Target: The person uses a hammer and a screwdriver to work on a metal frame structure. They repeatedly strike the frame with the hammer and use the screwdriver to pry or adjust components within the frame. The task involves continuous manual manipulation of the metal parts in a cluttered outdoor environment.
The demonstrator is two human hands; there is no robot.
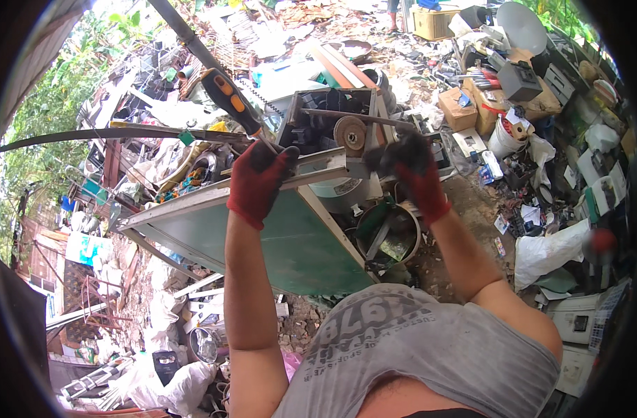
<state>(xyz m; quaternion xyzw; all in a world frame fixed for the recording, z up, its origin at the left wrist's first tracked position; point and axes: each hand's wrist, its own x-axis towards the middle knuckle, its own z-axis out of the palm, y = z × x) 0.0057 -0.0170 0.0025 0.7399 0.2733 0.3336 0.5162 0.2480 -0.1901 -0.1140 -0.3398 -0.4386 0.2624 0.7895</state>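
My left hand [257, 180], in a red and black glove, is closed round the shaft of a screwdriver. The screwdriver's black and orange handle [229, 102] points up and away to the left. Beneath that hand runs a pale metal channel [322, 167] along the edge of a green panel [277, 244]. To the right, my right hand [412, 167] wears a matching glove and is blurred. A dark bar [353, 116] reaches to it, but whether the fingers hold it is unclear. A round worn disc [350, 135] lies between the hands.
Beyond the hands stands an open box of dark parts [311, 132]. A round metal tub [405, 244] sits below my right hand. Scrap heaps surround me, with cardboard boxes [458, 108], a white bucket [505, 138] and a white sack [552, 251] at right. Someone's legs [393, 17] show far back.
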